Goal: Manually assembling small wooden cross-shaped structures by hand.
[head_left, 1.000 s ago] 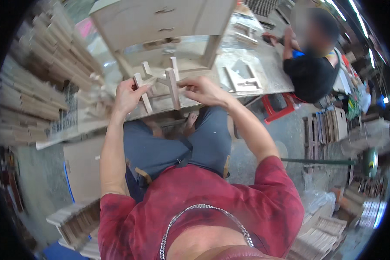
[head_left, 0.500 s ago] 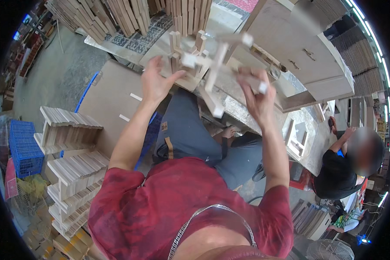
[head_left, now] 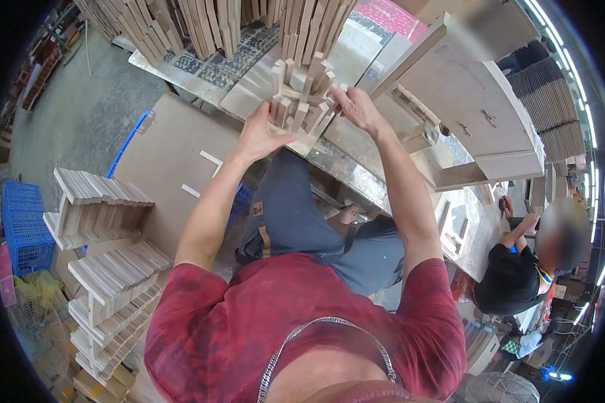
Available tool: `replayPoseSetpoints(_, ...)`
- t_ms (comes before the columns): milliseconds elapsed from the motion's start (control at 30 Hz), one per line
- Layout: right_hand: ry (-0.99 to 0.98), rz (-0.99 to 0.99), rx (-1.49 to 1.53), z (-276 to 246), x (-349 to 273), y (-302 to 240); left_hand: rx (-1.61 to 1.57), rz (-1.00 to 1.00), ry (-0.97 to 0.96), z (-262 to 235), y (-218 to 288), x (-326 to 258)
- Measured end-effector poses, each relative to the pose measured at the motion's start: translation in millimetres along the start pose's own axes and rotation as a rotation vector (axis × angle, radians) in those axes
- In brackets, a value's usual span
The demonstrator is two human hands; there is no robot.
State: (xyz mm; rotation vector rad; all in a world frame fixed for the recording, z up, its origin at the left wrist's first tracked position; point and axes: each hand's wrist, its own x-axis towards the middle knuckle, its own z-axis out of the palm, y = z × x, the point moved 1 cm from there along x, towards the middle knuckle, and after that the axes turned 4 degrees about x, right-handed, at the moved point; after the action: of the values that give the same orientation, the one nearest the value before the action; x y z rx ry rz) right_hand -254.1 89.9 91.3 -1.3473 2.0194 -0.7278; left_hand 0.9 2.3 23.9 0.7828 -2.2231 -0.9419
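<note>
At the bench edge, a cluster of short upright wooden posts (head_left: 281, 113) stands on a flat board. Among them lies a small frame of joined pale wooden bars (head_left: 312, 99), partly hidden by the posts. My right hand (head_left: 357, 109) has its fingers curled round the right end of this frame. On the near left side, my left hand (head_left: 262, 134) rests against the posts with thumb and fingers spread, gripping nothing that I can see.
Tall bundles of wooden strips (head_left: 205, 27) stand behind. A large wooden machine housing (head_left: 477, 101) is at the right. Stacked slatted pieces (head_left: 104, 215) and a blue crate (head_left: 28, 225) stand left. Two loose strips (head_left: 191, 191) lie on the brown board (head_left: 165, 144). A person (head_left: 517, 269) works at right.
The wooden frame, blurred in the air in my right hand before, is now down among the posts. My right hand has moved left and away from me; my left hand has shifted slightly right.
</note>
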Motion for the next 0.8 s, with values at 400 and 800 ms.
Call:
replayPoseSetpoints(400,0.274,-0.15,0.138,44,-38,-2,0.345,-0.098,0.188,34,-5,8)
replayPoseSetpoints(800,0.43,-0.322,-0.004,56,-114,23,0.163,-0.05,0.218,46,-18,17)
